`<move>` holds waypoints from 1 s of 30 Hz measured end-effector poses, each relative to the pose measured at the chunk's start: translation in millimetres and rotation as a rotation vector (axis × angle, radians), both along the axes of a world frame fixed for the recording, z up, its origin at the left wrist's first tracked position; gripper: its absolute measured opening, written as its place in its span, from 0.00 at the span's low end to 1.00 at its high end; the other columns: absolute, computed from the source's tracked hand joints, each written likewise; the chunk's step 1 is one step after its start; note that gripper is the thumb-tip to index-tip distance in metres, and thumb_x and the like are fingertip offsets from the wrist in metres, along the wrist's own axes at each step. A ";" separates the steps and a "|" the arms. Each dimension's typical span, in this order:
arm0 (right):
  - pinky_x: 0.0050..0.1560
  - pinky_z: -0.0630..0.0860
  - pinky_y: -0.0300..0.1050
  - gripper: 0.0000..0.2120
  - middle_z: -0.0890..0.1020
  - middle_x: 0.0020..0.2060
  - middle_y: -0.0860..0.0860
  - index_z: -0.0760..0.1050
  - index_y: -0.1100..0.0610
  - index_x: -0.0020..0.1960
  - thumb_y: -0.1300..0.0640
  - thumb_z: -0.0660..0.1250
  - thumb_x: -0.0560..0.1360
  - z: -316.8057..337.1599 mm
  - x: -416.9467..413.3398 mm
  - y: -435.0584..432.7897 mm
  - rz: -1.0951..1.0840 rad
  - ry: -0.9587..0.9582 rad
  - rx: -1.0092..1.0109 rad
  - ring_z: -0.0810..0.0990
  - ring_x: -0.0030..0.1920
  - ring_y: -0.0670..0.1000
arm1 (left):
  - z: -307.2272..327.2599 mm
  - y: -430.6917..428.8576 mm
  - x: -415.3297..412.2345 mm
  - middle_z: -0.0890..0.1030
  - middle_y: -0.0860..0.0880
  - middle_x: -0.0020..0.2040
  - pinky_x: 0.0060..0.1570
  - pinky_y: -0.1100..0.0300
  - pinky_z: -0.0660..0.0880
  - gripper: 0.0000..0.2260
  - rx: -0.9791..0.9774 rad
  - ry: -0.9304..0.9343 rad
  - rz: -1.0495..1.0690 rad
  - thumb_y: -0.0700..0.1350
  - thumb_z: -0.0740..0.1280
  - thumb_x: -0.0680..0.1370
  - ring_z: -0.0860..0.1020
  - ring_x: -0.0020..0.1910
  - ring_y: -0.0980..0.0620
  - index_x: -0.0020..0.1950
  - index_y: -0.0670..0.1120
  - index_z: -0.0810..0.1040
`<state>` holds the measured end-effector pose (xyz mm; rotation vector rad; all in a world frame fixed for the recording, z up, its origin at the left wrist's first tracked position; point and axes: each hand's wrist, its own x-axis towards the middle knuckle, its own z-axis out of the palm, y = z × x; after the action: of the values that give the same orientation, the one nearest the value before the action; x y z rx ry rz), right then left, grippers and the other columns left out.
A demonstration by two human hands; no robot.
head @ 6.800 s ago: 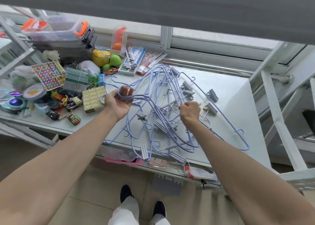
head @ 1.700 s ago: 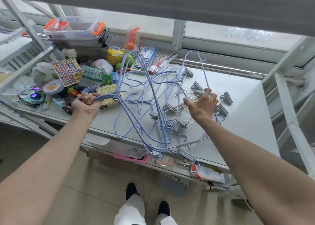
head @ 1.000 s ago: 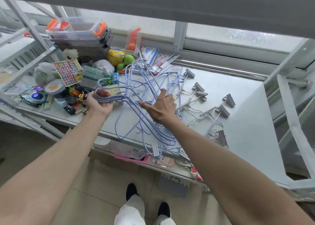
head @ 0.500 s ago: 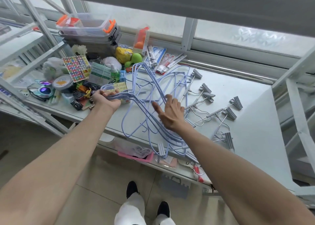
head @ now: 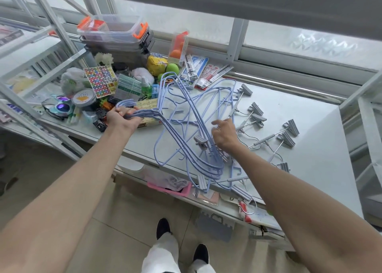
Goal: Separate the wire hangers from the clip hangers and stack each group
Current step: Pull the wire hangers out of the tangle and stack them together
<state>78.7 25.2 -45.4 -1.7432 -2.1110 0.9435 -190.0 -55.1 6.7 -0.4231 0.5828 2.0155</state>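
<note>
Pale-blue wire hangers (head: 187, 148) lie tangled beside grey-clipped clip hangers (head: 268, 136).

Bare table (head: 310, 152) lies open at the far right (past the clip hangers (head: 289, 131)); left, toy clutter (head: 97, 99) and stacked bins (head: 115, 37) block passage.

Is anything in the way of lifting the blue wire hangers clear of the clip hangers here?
Yes. The left hand grips the hooks of the blue wire hangers, but grey clip hangers are tangled among their lower loops near the table front edge. The right hand reaches in there.
</note>
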 end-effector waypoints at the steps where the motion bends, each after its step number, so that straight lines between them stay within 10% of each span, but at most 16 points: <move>1: 0.69 0.63 0.47 0.18 0.69 0.67 0.59 0.75 0.56 0.66 0.59 0.57 0.79 2.3 1.1 1.7 -0.032 0.019 -0.013 0.67 0.67 0.60 | -0.5 -0.5 -0.5 0.60 0.52 0.16 0.36 0.61 0.66 0.30 0.008 0.005 -0.004 0.40 0.46 0.81 0.60 0.16 0.53 0.18 0.46 0.61; 10: 0.61 0.73 0.49 0.20 0.77 0.63 0.62 0.73 0.58 0.66 0.65 0.57 0.76 11.1 23.1 18.4 0.005 -0.027 -0.160 0.75 0.61 0.62 | -13.1 -10.8 1.2 0.59 0.52 0.16 0.38 0.61 0.68 0.14 0.050 -0.002 -0.022 0.36 0.51 0.65 0.59 0.15 0.53 0.19 0.46 0.60; 22: 0.58 0.72 0.50 0.14 0.79 0.49 0.54 0.76 0.50 0.47 0.43 0.74 0.68 9.6 43.2 26.1 0.127 -0.238 -0.109 0.77 0.53 0.57 | 13.1 -20.4 -26.0 0.59 0.52 0.16 0.39 0.61 0.67 0.11 0.046 0.011 0.011 0.33 0.50 0.66 0.59 0.14 0.55 0.28 0.48 0.59; 30: 0.49 0.62 0.47 0.07 0.80 0.46 0.53 0.73 0.52 0.41 0.62 0.60 0.68 1.7 47.1 34.5 0.101 -0.292 -0.121 0.75 0.54 0.59 | 9.3 -28.2 -48.7 0.59 0.52 0.17 0.37 0.61 0.68 0.16 0.081 -0.037 0.108 0.35 0.49 0.74 0.58 0.15 0.55 0.27 0.48 0.59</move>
<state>125.8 59.7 -43.7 -1.9528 -2.3863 0.9063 -238.7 -83.3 16.0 -0.4500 0.4624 2.1218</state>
